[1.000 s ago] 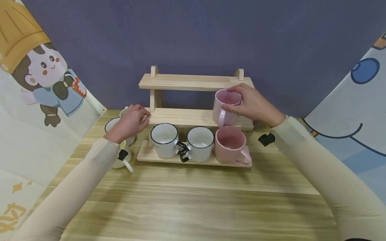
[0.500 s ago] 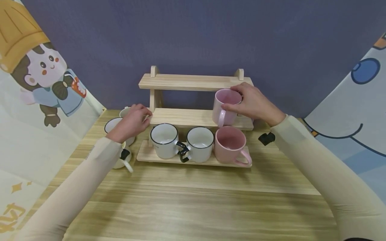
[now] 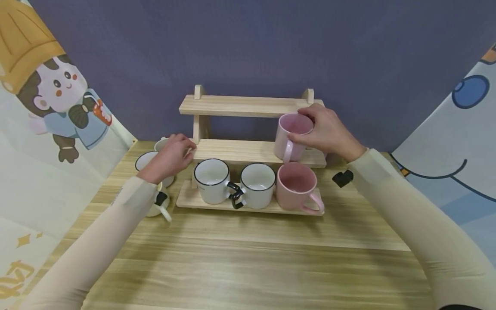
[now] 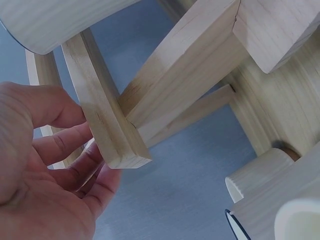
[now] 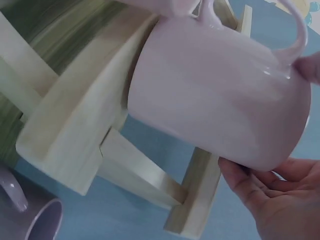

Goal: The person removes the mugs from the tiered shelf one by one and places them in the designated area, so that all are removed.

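Pale pink mug [image 3: 282,140] just nudged slightly right on the middle shelf [image 3: 236,150]; we'd call it fine positioning. Our right hand [image 3: 327,132] pinches its rim; our left hand [image 3: 174,153] grips the shelf's left end, probably steadying.

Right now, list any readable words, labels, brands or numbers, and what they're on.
Nothing legible:
Yellow characters on the left fabric panel: stylised, can't be read reliably.
Small dark marking on the left black-rimmed mug, bottom shelf: too small.
Tiny marks on the left sleeve: too small.
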Available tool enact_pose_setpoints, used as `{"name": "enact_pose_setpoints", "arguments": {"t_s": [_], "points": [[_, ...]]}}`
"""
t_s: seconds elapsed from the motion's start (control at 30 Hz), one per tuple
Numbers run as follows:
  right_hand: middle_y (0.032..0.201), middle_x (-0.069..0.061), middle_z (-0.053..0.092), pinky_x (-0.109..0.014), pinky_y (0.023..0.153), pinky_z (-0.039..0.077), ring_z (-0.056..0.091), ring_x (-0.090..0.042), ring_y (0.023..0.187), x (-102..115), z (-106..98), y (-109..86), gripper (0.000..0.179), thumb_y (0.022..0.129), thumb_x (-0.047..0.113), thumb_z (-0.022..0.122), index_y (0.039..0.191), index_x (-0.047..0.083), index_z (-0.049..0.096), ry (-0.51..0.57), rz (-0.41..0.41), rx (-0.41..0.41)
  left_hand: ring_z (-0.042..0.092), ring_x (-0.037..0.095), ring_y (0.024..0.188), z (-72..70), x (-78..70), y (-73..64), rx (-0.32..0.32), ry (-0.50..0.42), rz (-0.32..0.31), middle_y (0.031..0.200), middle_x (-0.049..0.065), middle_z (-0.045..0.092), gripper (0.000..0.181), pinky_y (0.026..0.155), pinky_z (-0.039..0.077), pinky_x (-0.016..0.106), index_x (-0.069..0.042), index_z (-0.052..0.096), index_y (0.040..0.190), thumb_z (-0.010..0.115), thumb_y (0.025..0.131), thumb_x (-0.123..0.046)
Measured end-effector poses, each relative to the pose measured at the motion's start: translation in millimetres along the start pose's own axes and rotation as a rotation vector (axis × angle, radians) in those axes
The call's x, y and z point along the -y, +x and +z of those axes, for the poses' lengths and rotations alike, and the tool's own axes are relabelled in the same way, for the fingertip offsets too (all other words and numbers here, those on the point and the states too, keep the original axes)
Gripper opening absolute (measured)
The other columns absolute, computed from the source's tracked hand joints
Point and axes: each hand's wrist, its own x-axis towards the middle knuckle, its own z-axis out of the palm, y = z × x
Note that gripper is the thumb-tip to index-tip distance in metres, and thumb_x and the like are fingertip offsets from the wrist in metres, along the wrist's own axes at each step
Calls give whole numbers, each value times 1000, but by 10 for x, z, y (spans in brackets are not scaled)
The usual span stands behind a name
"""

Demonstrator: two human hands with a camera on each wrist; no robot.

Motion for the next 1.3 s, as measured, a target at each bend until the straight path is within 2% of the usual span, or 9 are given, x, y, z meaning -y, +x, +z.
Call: {"name": "enact_pose_setpoints", "arguments": {"t_s": [0.4, 0.53, 0.77, 0.9, 1.17, 1.3], "points": [[104, -8, 57, -37, 73, 41, 53, -24, 90, -97, -354, -133, 69, 72, 45, 76, 124, 2, 60, 2, 25, -65, 47, 35, 96, 0, -2, 9, 2, -10, 4, 103, 21, 58, 22, 84, 36, 46, 9, 65, 104, 57, 88, -4], [105, -6, 57, -34, 74, 38, 53, -24, 94, -172, -499, -241, 66, 73, 44, 76, 123, 3, 60, -14, 62, -81, 46, 35, 97, -10, -3, 3, 12, -17, -3, 104, 21, 57, 22, 85, 36, 46, 9, 65, 104, 56, 88, -3], [104, -5, 57, -27, 73, 35, 53, -24, 95, -403, -663, -496, 64, 72, 40, 79, 122, 4, 61, -60, 77, -108, 44, 35, 95, -13, 6, -5, 19, -29, -4, 105, 22, 56, 23, 80, 37, 45, 9, 64, 106, 54, 89, -3], [106, -10, 56, -32, 74, 35, 52, -28, 96, -522, -696, -617, 66, 72, 38, 80, 123, 2, 60, -79, 91, -96, 45, 35, 95, -12, 13, -9, 11, -27, 1, 104, 22, 56, 23, 80, 37, 46, 9, 64, 105, 55, 89, -3], [111, -16, 54, -51, 76, 38, 49, -35, 100, -687, -693, -797, 73, 73, 43, 78, 127, -1, 55, -109, 153, -48, 46, 36, 96, -14, 15, -12, 6, -27, 8, 104, 22, 57, 23, 82, 37, 46, 9, 65, 105, 56, 88, -3], [112, -17, 54, -50, 75, 39, 49, -36, 100, -793, -654, -878, 76, 73, 45, 78, 127, -2, 55, -124, 175, -37, 46, 36, 97, -17, 8, -6, 8, -25, 9, 104, 22, 57, 23, 83, 37, 47, 9, 65, 105, 56, 88, -3]]}}
